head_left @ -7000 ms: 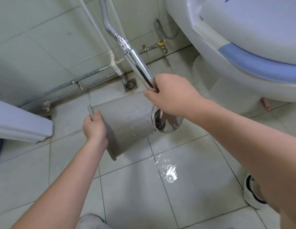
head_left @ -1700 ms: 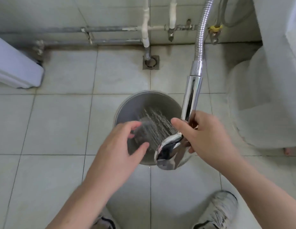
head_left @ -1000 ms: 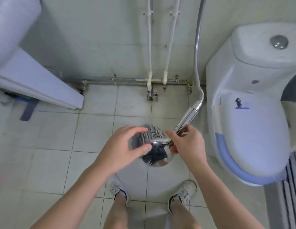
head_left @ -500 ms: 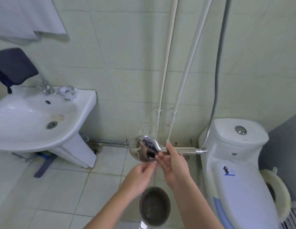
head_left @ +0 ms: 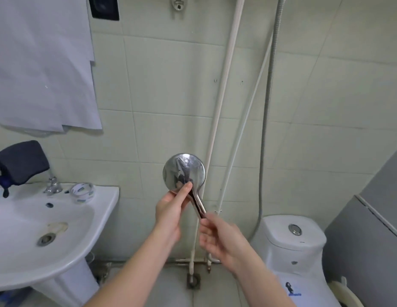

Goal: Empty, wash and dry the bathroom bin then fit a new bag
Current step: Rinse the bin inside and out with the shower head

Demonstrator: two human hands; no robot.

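The chrome shower head [head_left: 184, 171] is raised in front of the tiled wall, its round back facing me. My left hand [head_left: 171, 212] pinches it at the neck, thumb tip on the chrome. My right hand [head_left: 219, 237] grips the lower end of the handle [head_left: 198, 203]. The grey bin is out of view below the frame. The shower hose [head_left: 267, 129] hangs down the wall at the right.
A white pedestal sink [head_left: 44, 229] with a tap [head_left: 52, 185] stands at the left, a toilet [head_left: 295, 251] at the right. A wall bracket [head_left: 177, 2] sits at the top centre. White towel [head_left: 42, 63] hangs upper left. Pipes [head_left: 224, 85] run down the wall.
My view tilted up from the floor to the wall, and the bin dropped out of sight. Both hands lifted the shower head higher; the left hand now holds its neck.
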